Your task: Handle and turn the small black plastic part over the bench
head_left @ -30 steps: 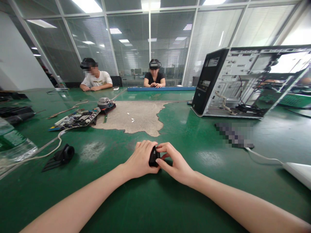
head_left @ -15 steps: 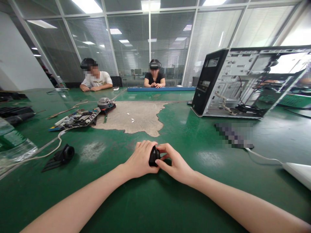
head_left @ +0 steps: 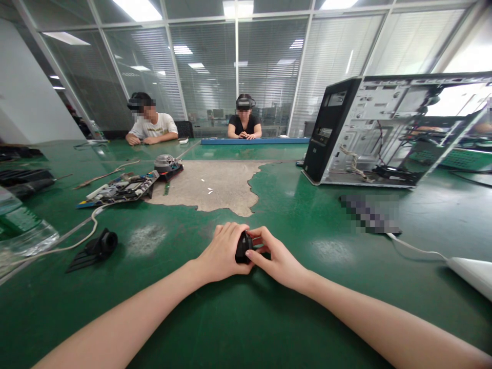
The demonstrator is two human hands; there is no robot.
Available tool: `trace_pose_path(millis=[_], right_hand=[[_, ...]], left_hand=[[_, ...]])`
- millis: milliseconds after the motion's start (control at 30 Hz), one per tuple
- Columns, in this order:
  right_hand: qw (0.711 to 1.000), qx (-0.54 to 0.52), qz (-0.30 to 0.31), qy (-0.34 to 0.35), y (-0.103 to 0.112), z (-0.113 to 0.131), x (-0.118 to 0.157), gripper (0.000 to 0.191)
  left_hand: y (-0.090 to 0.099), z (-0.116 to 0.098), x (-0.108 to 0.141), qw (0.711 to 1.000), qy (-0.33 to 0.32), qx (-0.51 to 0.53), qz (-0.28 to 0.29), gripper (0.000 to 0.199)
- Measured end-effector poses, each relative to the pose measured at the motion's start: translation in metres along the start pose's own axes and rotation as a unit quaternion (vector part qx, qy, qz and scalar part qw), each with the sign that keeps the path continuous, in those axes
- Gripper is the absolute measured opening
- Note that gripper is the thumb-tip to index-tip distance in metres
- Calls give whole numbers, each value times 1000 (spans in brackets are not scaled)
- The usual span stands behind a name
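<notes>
Head view: I have both forearms angled in from the lower corners, wrists bent toward ctr. L hand wraps small blk obj from its L, fingers together; R hand pinches its R side, thumb vs index. Obj sits betw. hands, near edge of tabletop. Mostly covered by L hand; type unclear, can't tell if touching tabletop. Pixelated item at R unreadable; white device cut off.

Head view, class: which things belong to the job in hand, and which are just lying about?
In hand:
- black part
- left hand and right hand, both on it

Seemingly just lying about:
- bottle
- circuit board
- computer case
- black bracket
</notes>
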State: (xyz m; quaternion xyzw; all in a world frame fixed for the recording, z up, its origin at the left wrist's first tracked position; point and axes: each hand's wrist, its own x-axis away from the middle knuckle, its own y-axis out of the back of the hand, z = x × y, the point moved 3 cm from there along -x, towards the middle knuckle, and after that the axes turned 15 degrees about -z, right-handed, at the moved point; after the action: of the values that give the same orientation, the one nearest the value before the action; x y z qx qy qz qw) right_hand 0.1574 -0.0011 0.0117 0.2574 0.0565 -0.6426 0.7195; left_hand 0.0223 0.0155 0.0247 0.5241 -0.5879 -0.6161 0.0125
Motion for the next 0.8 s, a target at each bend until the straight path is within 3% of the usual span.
trace_pose_path(millis=[233,633,800], right_hand=[[996,20,-36,74,3,5,0,21],[1000,14,-6,16,1,1,0,28],[998,19,-20,64,2,5,2,25]], left_hand=[[0,0,1,1000,-4,0,0,55],[0,0,1,1000,3,2,-3,54],[1,0,1,1000,-7,-3,0,57]])
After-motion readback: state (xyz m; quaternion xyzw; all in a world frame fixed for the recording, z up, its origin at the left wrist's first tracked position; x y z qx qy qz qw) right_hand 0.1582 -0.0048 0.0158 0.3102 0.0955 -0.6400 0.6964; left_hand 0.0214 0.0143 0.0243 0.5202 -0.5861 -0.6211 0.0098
